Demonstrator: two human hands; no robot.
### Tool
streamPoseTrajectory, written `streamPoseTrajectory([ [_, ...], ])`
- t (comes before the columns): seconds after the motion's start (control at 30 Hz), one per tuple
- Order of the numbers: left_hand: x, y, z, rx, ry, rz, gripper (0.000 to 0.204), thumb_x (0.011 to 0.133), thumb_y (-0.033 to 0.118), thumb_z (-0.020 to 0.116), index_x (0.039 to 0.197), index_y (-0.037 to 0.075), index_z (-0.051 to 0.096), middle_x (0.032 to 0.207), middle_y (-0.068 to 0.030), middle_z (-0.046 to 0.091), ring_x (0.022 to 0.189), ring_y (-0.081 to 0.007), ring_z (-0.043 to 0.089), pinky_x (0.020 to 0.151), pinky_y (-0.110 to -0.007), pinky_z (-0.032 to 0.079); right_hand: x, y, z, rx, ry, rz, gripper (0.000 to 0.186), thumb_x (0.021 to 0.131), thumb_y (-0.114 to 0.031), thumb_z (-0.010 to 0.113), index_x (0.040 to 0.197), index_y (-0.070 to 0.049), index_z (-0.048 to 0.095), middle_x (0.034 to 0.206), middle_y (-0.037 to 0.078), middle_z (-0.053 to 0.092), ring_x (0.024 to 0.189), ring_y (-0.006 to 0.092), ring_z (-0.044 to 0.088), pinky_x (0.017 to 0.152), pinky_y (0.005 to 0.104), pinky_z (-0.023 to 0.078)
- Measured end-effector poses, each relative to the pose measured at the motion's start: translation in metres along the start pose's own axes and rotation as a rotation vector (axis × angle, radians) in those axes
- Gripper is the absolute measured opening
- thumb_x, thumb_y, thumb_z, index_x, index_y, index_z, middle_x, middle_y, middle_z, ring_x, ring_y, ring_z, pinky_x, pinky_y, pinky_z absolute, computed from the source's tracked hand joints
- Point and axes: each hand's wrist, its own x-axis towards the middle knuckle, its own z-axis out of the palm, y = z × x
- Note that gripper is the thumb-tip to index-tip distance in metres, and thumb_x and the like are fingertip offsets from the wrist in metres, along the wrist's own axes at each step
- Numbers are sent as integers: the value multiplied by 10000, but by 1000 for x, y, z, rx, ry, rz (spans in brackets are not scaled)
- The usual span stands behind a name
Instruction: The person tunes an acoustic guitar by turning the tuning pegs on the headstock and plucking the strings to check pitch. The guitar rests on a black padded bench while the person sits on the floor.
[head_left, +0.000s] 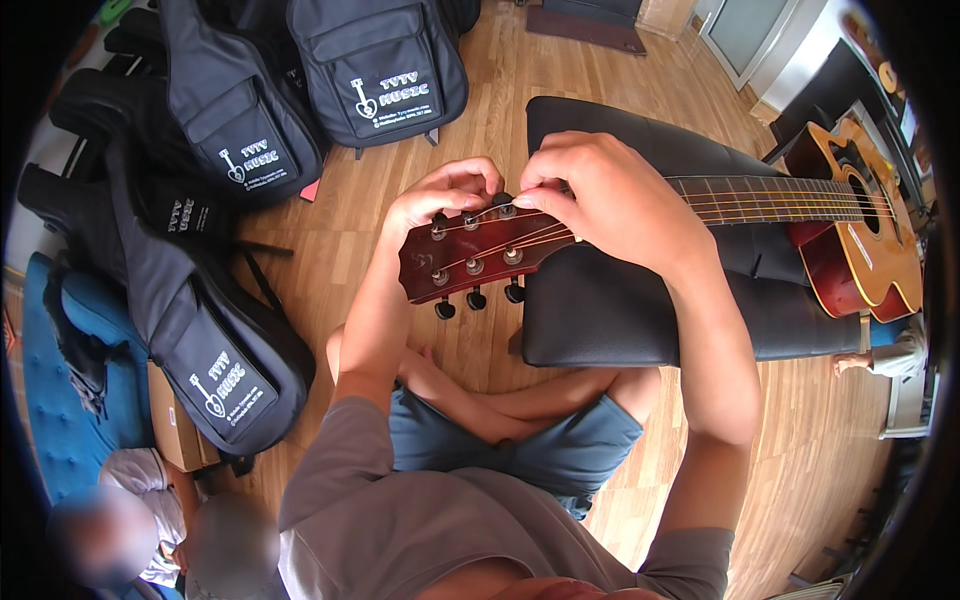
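An acoustic guitar lies face up on a black padded bench, its neck pointing left toward me. The dark red headstock overhangs the bench's left end, with several metal string posts and black tuning knobs. At the far row of posts, my right hand is closed, thumb and forefinger pinching a thin guitar string. My left hand curls over the headstock's far edge beside the same posts. Its fingers are bent and close together; what lies between them is hidden.
Several black guitar bags stand on the wooden floor at the left and far left. A blue tufted seat and a cardboard box are beyond them. People sit at the lower left; another person's arm shows at the right.
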Motion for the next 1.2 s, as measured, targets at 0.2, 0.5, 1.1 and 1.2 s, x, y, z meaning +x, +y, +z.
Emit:
streamPoseTrajectory([
  [0.2,1,-27,-12,-140,-1,171,143,897,105,671,960,64,550,963,-86,571,915,-188,577,803,-312,472,0,4,-3,57,-14,12,160,916,-99,746,880,39,674,793,141,641,694,297,634,645,398,486],
  [0.5,6,-55,1,-509,-9,282,198,887,64,689,869,103,495,928,-36,483,876,-201,605,813,-359,640,1,6,-6,126,-47,64,179,918,-106,757,862,33,657,736,132,609,641,250,592,612,377,464],
  [1.1,-3,-3,-27,214,32,-7,293,906,254,791,1052,47,644,1033,-48,661,905,-114,606,741,-256,471,1,12,-15,176,-95,4,120,919,-85,741,915,29,703,803,108,615,692,209,591,638,347,461],
  [1.2,-8,18,-6,384,106,149,165,956,159,750,1038,32,687,1061,-57,670,978,-138,621,832,-297,503,0,8,-17,182,-107,13,107,921,-72,725,924,32,696,831,120,621,719,233,608,665,359,478],
])
